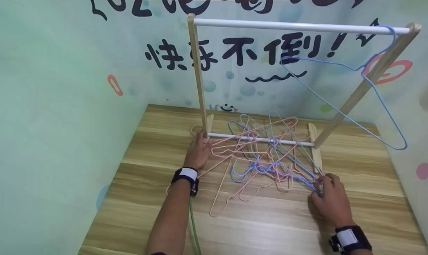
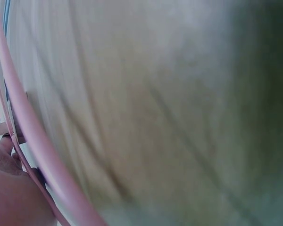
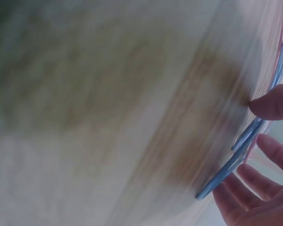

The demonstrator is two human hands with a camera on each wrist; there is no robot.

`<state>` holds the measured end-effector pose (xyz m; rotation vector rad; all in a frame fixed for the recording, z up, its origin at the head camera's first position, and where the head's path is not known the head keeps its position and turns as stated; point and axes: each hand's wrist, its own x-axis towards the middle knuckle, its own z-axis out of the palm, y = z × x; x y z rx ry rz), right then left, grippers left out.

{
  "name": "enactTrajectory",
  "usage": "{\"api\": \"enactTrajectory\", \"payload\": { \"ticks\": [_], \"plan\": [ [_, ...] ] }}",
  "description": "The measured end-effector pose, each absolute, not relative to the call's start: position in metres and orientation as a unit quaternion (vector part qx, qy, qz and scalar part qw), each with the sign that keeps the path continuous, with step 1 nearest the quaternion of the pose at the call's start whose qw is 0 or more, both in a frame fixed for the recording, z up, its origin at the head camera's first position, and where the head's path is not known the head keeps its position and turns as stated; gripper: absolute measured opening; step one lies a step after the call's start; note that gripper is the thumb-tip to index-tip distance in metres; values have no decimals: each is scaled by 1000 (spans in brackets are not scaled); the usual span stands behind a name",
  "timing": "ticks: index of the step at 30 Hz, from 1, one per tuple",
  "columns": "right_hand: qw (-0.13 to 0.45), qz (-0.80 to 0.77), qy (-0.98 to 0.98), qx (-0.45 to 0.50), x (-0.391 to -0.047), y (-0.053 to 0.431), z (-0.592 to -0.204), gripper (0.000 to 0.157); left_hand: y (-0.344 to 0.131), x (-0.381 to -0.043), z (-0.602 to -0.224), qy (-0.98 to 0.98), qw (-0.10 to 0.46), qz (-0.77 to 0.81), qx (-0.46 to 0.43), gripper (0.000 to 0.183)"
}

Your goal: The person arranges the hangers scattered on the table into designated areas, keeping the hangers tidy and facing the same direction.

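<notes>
Several pink and blue wire hangers lie tangled in a pile (image 1: 256, 163) under a wooden-sided rack. My left hand (image 1: 198, 154) is at the foot of the rack's left post (image 1: 200, 74), beside the pink hanger ends; what its fingertips hold is hidden. A pink hanger (image 2: 42, 141) crosses close in front of that hand in the left wrist view. On the right, my right hand (image 1: 332, 200) grips the ends of several blue hangers (image 3: 228, 167), thumb on one side and fingers on the other. One blue hanger (image 1: 320, 94) hangs by its hook from the right end of the rack's white top bar (image 1: 299, 26).
The rack's lower white bar (image 1: 292, 142) runs through the pile. Wood-grain floor (image 1: 270, 226) spreads in front. Printed walls (image 1: 58, 106) stand close at left, behind and right. A green cable (image 1: 193, 226) trails from the left wristband.
</notes>
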<state>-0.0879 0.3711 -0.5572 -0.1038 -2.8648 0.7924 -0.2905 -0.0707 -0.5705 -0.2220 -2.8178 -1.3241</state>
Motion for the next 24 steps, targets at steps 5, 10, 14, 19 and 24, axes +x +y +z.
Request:
{"api": "enactTrajectory", "payload": {
  "ticks": [5,10,14,19,24],
  "plan": [
    [78,261,-961,-40,-88,371,-557,38,-71,-289,-571,-901,19,-426,-81,63],
    [67,260,-962,-49,-89,371,-557,38,-72,-290,-574,-902,27,-422,-87,62],
    [54,262,-962,-58,-89,370,-556,38,-72,-292,-575,-902,17,-423,-80,61],
    [52,261,-962,-63,-90,369,-555,38,-73,-294,-577,-898,9,-434,-77,60],
    [56,262,-961,-60,-89,369,-554,38,-73,-298,-580,-895,5,-438,-80,58]
  ]
}}
